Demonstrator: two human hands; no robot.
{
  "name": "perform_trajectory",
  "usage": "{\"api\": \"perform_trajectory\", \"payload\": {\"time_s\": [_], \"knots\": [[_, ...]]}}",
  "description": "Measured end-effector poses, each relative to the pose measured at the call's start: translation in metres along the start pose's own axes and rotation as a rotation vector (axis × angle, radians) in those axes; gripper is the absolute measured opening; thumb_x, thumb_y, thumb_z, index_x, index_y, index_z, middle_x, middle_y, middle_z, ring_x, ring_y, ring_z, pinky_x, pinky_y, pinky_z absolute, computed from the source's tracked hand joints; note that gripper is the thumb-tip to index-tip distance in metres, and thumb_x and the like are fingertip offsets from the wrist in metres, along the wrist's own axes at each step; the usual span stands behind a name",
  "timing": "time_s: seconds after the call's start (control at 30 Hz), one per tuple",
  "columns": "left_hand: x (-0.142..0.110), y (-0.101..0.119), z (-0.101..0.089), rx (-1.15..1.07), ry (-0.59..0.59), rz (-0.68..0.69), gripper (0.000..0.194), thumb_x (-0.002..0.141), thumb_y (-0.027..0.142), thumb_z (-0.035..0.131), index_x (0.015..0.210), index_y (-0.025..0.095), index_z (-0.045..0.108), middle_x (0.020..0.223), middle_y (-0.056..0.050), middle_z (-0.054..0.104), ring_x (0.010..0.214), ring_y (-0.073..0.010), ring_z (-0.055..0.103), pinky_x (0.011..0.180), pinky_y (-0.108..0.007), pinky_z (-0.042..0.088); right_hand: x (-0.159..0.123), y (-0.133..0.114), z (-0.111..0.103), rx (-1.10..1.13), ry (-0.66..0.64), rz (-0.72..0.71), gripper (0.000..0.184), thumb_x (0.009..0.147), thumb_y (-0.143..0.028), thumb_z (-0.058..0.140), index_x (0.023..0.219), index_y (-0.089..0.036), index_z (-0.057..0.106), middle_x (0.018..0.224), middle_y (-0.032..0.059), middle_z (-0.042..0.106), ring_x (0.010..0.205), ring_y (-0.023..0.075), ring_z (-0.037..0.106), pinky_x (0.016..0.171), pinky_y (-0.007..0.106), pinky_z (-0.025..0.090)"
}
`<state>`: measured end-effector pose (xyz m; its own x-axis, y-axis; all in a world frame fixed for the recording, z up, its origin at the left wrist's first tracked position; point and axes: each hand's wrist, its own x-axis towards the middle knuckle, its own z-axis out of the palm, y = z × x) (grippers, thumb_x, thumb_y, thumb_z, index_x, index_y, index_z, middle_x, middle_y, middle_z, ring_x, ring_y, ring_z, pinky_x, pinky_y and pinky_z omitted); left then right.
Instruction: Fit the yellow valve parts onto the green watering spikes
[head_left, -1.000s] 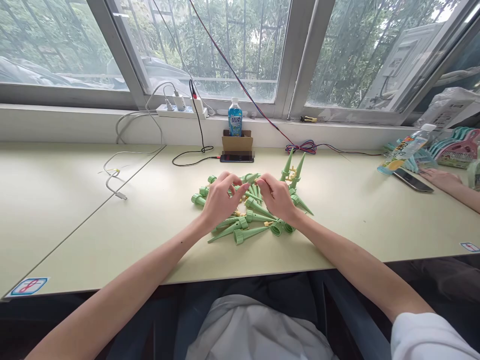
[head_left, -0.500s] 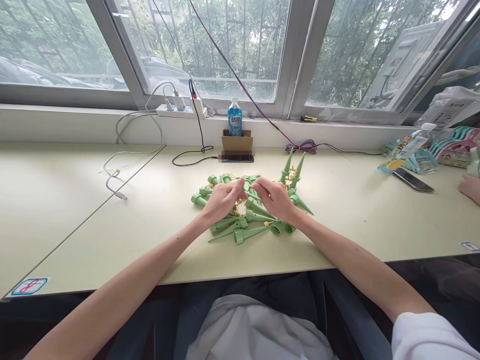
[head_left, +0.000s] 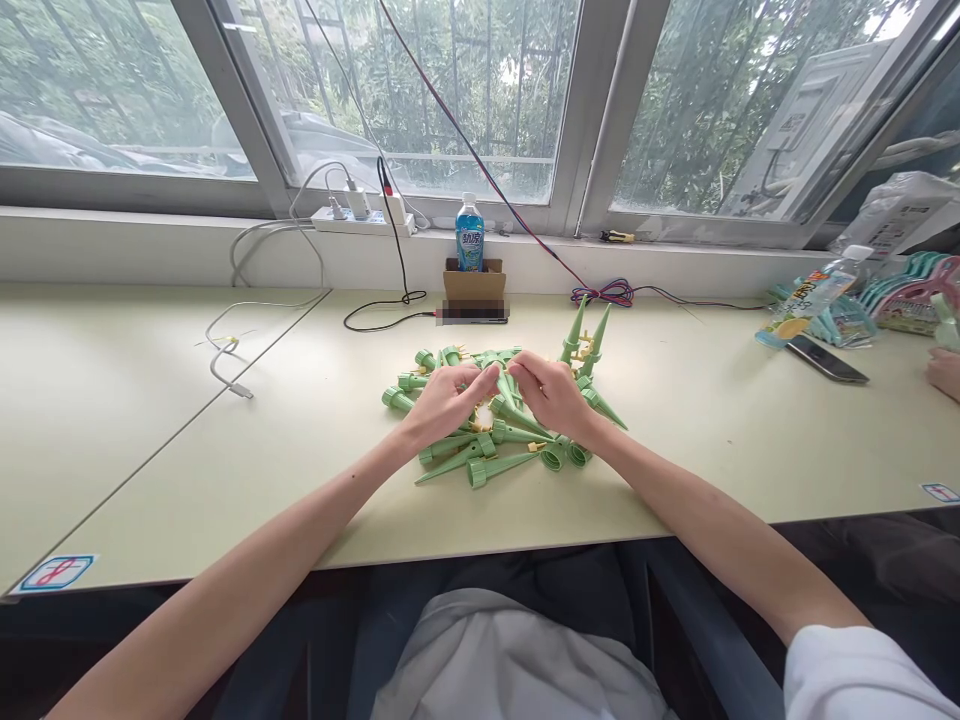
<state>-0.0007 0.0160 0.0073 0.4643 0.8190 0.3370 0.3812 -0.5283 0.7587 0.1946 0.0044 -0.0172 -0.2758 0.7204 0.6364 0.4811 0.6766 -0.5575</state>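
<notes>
Over a heap of green plastic plant watering spikes, my left hand is closed with thumb and fingers pinched on one green watering spike, whose tapered body shows between the two hands. Close on its right, my right hand has its fingers curled in a pinch near that spike. What those fingertips hold is hidden. Loose spikes lie around and below both hands, among them a spike with a ribbed cap at the front. Small yellow valve pieces show among them. Two joined spikes stand upright behind my right hand.
Behind the heap are a phone, a cardboard box and a blue bottle. Cables lie on the left. Toward the right are a tilted drink bottle, another phone and another person's hand.
My hands were working at the heap's top; the left hand has turned and the spike now points down between them. At the right, the other person's hand has drawn back, holding something green.
</notes>
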Motion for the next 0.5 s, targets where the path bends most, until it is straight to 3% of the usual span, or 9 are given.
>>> {"api": "perform_trajectory", "payload": {"time_s": [0.5], "knots": [[0.0005, -0.0022, -0.0001, 0.027, -0.013, 0.057, 0.061, 0.097, 0.056, 0.045, 0.052, 0.016, 0.053, 0.066, -0.002, 0.058, 0.060, -0.0115, 0.051, 0.059, -0.026, 0.038, 0.0006, 0.0017, -0.0017, 0.010, -0.027, -0.010, 0.034, 0.106, -0.040, 0.036, 0.077, -0.022, 0.041, 0.057, -0.0058, 0.042, 0.051, 0.0091, 0.035, 0.053, 0.022, 0.031]]}}
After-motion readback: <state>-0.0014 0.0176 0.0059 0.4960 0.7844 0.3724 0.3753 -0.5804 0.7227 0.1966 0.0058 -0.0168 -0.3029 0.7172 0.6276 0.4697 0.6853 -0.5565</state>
